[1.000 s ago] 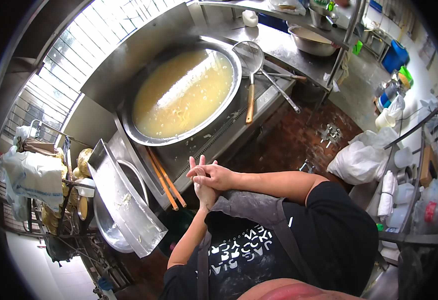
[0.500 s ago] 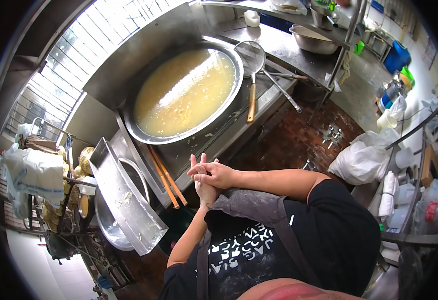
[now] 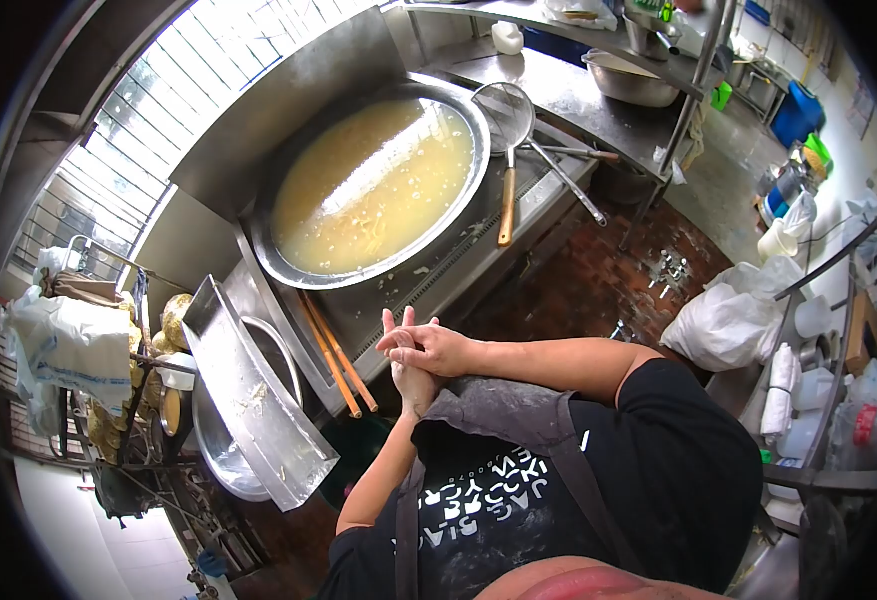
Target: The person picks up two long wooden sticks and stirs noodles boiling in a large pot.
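Note:
My left hand (image 3: pixel 413 383) is upright in front of the apron, its pale, powdery-looking fingers stretched up and apart. Across it lies my right hand (image 3: pixel 436 350), with its fingers wrapped round the left one. Neither hand shows any tool. Just left of them, two long wooden chopsticks (image 3: pixel 341 362) rest side by side on the metal counter edge. Beyond the hands, a wide round pan (image 3: pixel 484 165) holds cloudy yellowish liquid (image 3: pixel 368 200) with foam and pale strands. To its right lies a wire strainer (image 3: pixel 506 115) with a wooden handle, beside a second long-handled tool (image 3: pixel 566 183).
A tilted metal tray (image 3: pixel 248 400) rests over a round basin (image 3: pixel 220 455) on the left. At the upper right a steel bowl (image 3: pixel 630 82) stands on a counter. White bags (image 3: pixel 723 325) and a crowded shelf (image 3: pixel 853 478) are at right. The floor (image 3: pixel 578 290) is brown and wet-looking.
The pan, tools and counter have shifted slightly right in view. The hands keep almost the same clasped pose, and the foam on the liquid has changed its pattern.

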A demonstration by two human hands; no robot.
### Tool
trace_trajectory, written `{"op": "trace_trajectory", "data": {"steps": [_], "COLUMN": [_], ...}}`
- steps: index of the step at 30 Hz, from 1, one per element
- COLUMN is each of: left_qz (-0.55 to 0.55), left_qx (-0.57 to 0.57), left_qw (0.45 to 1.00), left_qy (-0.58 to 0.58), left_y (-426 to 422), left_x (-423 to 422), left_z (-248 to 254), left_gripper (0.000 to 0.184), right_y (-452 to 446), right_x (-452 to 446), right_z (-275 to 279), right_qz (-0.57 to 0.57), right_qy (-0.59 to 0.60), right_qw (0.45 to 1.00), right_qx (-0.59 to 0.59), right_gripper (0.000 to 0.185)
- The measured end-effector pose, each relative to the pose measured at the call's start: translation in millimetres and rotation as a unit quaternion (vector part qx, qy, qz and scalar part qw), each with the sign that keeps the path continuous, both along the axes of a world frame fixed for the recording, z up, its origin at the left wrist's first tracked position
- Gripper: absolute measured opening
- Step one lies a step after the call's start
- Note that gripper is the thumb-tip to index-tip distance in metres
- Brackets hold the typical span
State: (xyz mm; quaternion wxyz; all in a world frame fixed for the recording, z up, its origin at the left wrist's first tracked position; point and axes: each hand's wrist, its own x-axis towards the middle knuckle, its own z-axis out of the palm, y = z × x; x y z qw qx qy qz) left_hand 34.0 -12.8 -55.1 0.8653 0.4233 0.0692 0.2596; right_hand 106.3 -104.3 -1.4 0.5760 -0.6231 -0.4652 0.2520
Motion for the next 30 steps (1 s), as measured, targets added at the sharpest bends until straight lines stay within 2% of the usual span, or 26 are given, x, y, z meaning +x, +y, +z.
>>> {"op": "trace_trajectory", "data": {"steps": [10,16,20,25,30], "left_qz": [-0.021,-0.036,-0.032,-0.027,-0.033], "left_qx": [0.028,-0.013,-0.005,0.031,0.006], "left_qw": [0.999,0.999,0.999,0.998,0.999], "left_qy": [0.032,-0.021,-0.004,0.037,0.029], "left_y": [0.0,3.8,4.4,-1.9,-1.9], "left_x": [-2.9,-4.7,-5.9,-6.8,-7.2], "left_z": [8.4,2.3,-2.8,13.9,16.1], "left_gripper": [0.063,0.06,0.061,0.063,0.065], "right_y": [4.7,7.6,7.4,4.4,4.1], "right_x": [-0.3,-0.8,-1.9,-3.1,-2.0], "right_z": [0.4,-4.3,-10.0,-1.0,0.5], "right_qz": [0.013,0.024,0.022,0.017,0.021], "right_qy": [0.022,0.042,0.041,0.048,0.046], "right_qw": [1.0,0.999,0.999,0.999,0.999], "right_qx": [-0.003,0.001,-0.002,0.002,-0.007], "right_gripper": [0.042,0.043,0.043,0.043,0.043]}}
